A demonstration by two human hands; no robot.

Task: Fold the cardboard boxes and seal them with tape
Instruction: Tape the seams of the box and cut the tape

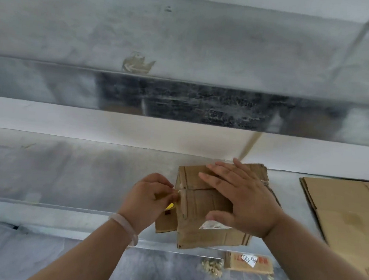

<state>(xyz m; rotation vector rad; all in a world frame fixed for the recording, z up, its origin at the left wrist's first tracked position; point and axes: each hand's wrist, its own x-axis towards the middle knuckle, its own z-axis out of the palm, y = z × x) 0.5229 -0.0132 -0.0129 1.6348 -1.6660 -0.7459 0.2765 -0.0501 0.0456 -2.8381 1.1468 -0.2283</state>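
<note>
A: Light?
B: Bright, flat, diffuse. Can't tell the source. Dull sheen on the metal shelf, dark reflection on its front lip.
A: Sharpness?
B: Soft overall. Left hand and tape are smeared. Faint shadow under the right hand on the box. Straight lines bow toward the edges.

box brown with white label; clear tape and yellow scrap left of box; table mottled grey; flat cardboard right of box tan.
</note>
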